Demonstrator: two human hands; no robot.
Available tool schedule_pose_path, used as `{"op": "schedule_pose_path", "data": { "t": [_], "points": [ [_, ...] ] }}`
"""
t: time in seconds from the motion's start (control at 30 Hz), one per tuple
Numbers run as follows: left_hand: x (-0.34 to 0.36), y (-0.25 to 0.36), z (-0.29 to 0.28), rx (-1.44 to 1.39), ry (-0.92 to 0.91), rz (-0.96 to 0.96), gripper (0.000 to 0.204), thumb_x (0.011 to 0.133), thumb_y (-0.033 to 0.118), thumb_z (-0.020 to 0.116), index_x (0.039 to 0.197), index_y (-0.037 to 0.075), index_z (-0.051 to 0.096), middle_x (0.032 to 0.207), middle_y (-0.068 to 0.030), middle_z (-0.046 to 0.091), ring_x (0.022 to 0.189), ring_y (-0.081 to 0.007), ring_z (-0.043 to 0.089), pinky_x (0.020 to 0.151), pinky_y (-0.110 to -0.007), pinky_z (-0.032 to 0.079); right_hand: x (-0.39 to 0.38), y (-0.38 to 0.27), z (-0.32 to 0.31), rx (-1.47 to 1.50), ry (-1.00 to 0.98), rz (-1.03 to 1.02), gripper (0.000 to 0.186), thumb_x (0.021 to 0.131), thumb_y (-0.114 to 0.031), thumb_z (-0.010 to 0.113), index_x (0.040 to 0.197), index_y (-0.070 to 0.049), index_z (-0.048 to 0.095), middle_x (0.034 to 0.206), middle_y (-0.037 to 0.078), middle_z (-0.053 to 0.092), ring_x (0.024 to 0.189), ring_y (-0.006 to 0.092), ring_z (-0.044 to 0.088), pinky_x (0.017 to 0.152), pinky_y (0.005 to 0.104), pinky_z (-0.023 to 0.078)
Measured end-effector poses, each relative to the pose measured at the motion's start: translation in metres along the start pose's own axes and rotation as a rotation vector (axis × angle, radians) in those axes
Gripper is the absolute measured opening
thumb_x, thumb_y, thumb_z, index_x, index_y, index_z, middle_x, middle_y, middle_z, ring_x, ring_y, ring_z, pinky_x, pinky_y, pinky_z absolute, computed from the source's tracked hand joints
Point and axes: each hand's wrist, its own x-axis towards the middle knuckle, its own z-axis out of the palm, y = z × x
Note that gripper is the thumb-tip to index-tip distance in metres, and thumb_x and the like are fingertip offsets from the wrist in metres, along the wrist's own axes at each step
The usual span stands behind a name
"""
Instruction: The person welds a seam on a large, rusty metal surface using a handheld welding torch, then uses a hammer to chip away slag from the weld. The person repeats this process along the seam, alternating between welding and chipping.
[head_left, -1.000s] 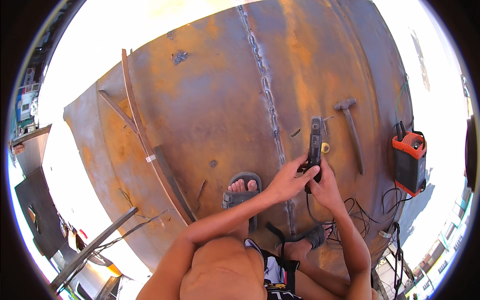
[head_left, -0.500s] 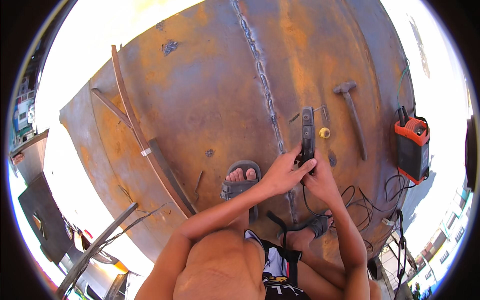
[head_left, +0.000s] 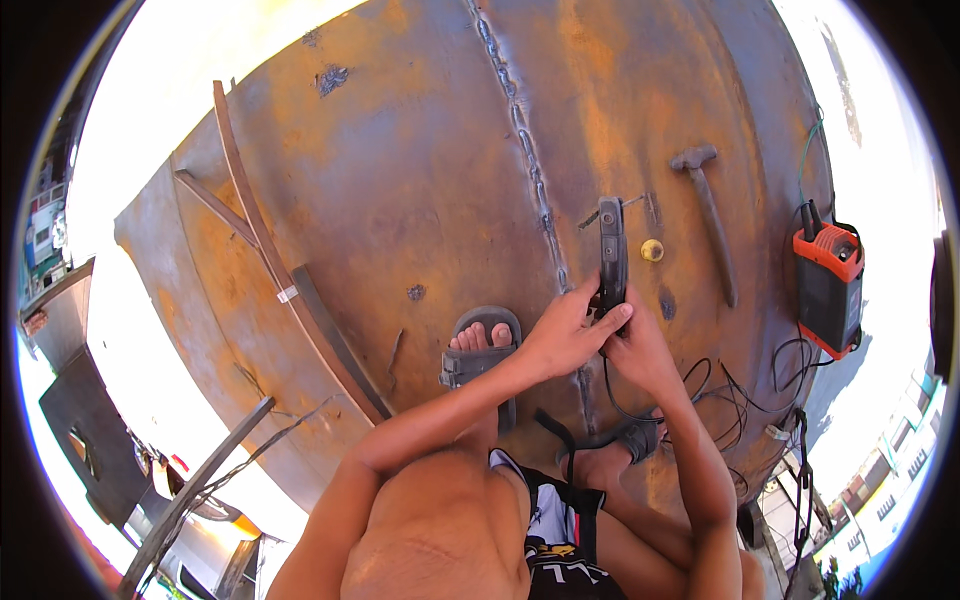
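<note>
A black electrode holder (head_left: 612, 250) is gripped in both hands, its jaw end pointing away from me. My left hand (head_left: 572, 335) closes on the handle from the left side, with its thumb laid across it. My right hand (head_left: 641, 345) wraps the lower handle from the right. From the holder's tip a thin, short rod (head_left: 633, 201) sticks out to the right. Under the hands runs a long weld bead (head_left: 530, 165) on a rusty curved steel plate (head_left: 420, 200). A small yellow knob-like piece (head_left: 652, 250) lies just right of the holder.
A hammer (head_left: 710, 225) lies to the right. Beyond it stands an orange and black welding machine (head_left: 830, 285), with loose black cable (head_left: 735, 400) trailing toward me. Curved metal strips (head_left: 245, 200) rest at left. My sandalled foot (head_left: 482, 345) stands beside the bead.
The whole scene has shifted slightly upward in the view, apart from my arms. The holder stays in both hands and has turned very slightly.
</note>
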Motion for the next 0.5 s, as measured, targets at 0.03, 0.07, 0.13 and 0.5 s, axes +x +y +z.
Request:
{"op": "schedule_pose_path", "data": {
  "t": [0.03, 0.07, 0.13, 0.5],
  "points": [
    [-0.0002, 0.0003, -0.0001, 0.006, 0.0, -0.008, 0.058, 0.101, 0.037, 0.065, 0.137, -0.006, 0.05, 0.11, -0.0202, 0.07, 0.105, -0.0251, 0.07, 0.093, -0.038, 0.052, -0.0002, 0.0018, 0.0, 0.004, -0.004, 0.002, 0.043, 0.089, 0.0, 0.061, 0.13, 0.001, 0.049, 0.107, 0.023, 0.069, 0.104, 0.0414, 0.069, 0.086, 0.0434, 0.054],
    [-0.0005, 0.0004, 0.0, 0.012, 0.001, -0.016, 0.058, 0.101, 0.037, 0.065, 0.137, -0.006, 0.05, 0.11, -0.0202, 0.07, 0.105, -0.0249, 0.07, 0.092, -0.038, 0.052, -0.0006, 0.0043, -0.0003, 0.008, -0.008, 0.003, 0.043, 0.089, 0.0, 0.061, 0.13, 0.001, 0.049, 0.107, 0.023, 0.069, 0.104, 0.0415, 0.069, 0.086, 0.0434, 0.054],
    [0.0003, 0.0, -0.0001, 0.016, 0.001, -0.023, 0.058, 0.101, 0.037, 0.065, 0.136, -0.007, 0.051, 0.109, -0.02, 0.07, 0.104, -0.0243, 0.069, 0.091, -0.038, 0.052, 0.0, 0.0058, -0.0009, 0.012, -0.012, 0.006, 0.043, 0.089, 0.0, 0.061, 0.13, 0.001, 0.049, 0.107, 0.023, 0.069, 0.105, 0.0414, 0.069, 0.086, 0.0433, 0.054],
    [0.0006, -0.0045, 0.0019, 0.02, 0.012, -0.035, 0.06, 0.101, 0.039, 0.065, 0.136, -0.007, 0.051, 0.109, -0.0192, 0.069, 0.102, -0.0224, 0.069, 0.09, -0.037, 0.052, -0.0001, -0.0028, -0.0019, -0.007, -0.018, 0.03, 0.043, 0.089, -0.001, 0.061, 0.13, 0.001, 0.049, 0.107, 0.024, 0.07, 0.105, 0.0418, 0.069, 0.087, 0.0434, 0.054]
  ]
}}
